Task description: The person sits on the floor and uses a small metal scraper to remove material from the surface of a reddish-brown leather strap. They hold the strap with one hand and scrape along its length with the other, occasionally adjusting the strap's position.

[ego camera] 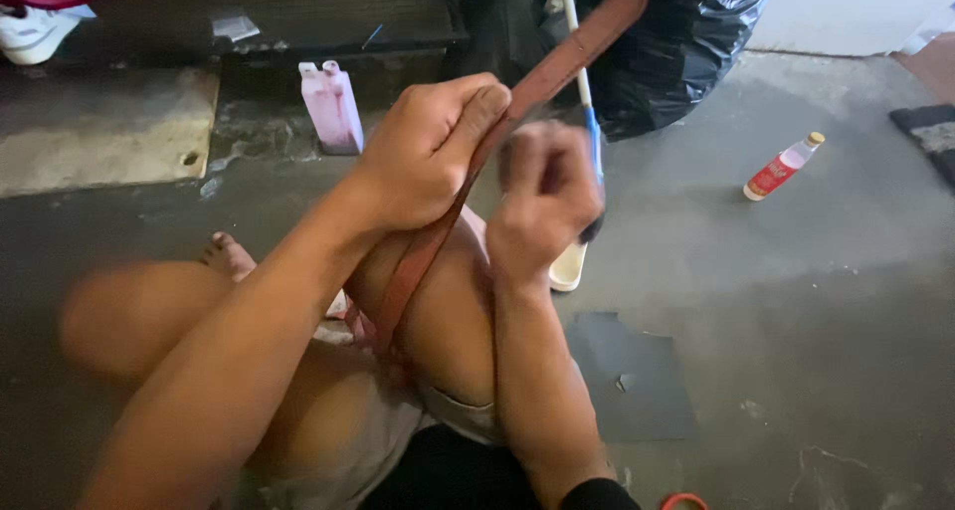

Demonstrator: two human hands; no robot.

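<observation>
**Both hands closed over a brown strap across your knee**

Your left forearm reaches up from the near left, wrist bent, and your left hand point(433, 152) is clenched around the brown leather strap point(557, 67). The strap runs from your lap, over your raised knee, and up to the far right, ending before the black plastic bag point(686, 42). Your right forearm rises straight from the near edge; your right hand point(542, 206) is closed around a thin white-and-blue stick point(587, 92), just right of the strap. A small red-labelled bottle point(783, 167) lies on the concrete floor point(816, 321), well apart to the right.
</observation>
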